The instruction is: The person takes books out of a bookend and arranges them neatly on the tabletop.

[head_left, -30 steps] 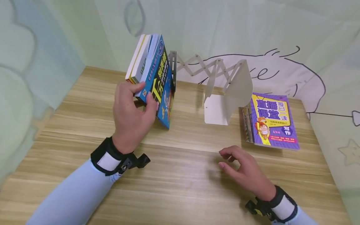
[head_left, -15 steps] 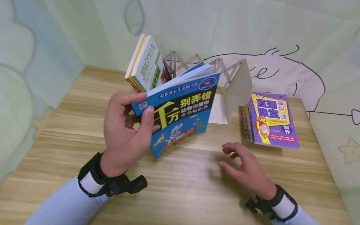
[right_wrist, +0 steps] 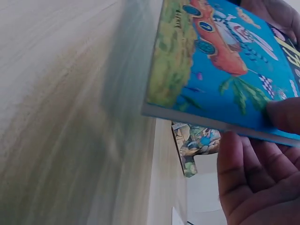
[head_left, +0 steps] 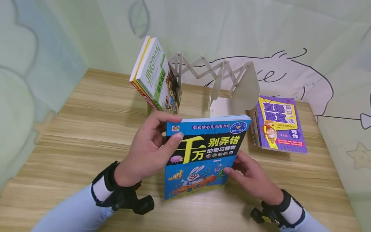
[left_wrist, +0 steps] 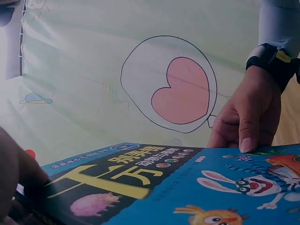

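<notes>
A blue children's book (head_left: pixel 200 175) with a rabbit in a carrot car on its cover is held above the table, front cover toward me. My left hand (head_left: pixel 146 149) grips its upper left corner, thumb on the cover and fingers behind. At the right edge, my right hand (head_left: pixel 256 178) pinches the book; in the right wrist view its thumb (right_wrist: pixel 286 115) lies on the cover with the fingers on the other side. Behind the book, a metal expanding bookend (head_left: pixel 244 82) stands at the back. Two white-covered books (head_left: pixel 152 74) lean upright at its left end.
On the right of the wooden table (head_left: pixel 87 129) lies a stack of books with a purple cover (head_left: pixel 281 129) on top. A printed cloth backdrop (head_left: pixel 203 29) hangs close behind the table and along its sides.
My left hand has drawn the blue book from beside the white books, turned its cover toward me and brought it right and nearer. My right hand has taken hold of its right edge.
</notes>
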The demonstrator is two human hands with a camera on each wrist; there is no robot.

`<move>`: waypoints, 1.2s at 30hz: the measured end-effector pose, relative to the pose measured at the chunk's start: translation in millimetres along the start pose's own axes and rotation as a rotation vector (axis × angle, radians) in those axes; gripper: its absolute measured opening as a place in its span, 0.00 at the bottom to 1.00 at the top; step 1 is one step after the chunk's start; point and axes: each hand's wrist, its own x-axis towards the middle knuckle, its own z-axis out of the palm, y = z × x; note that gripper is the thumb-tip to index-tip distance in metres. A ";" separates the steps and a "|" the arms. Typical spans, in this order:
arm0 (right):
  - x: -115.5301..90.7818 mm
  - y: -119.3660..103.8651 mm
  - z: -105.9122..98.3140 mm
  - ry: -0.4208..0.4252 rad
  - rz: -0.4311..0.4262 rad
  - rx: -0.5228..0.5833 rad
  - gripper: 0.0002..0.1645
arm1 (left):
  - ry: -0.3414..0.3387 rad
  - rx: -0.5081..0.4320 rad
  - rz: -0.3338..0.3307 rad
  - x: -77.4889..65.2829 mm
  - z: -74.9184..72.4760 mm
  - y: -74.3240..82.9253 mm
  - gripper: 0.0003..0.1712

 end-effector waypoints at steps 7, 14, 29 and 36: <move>-4.1 0.4 0.2 -0.037 -0.081 0.048 0.27 | 0.046 0.014 -0.053 7.3 -1.8 -9.1 0.22; -6.5 9.2 -0.7 0.009 -0.200 0.105 0.24 | 0.034 0.055 -0.186 12.6 -5.8 -15.9 0.32; -3.1 22.2 -14.6 -0.066 0.171 0.179 0.23 | 0.046 0.431 -0.271 11.5 -22.7 -29.7 0.27; 4.2 30.0 -11.7 -0.049 0.326 0.121 0.26 | 0.015 0.508 -0.253 9.2 -21.5 -31.0 0.25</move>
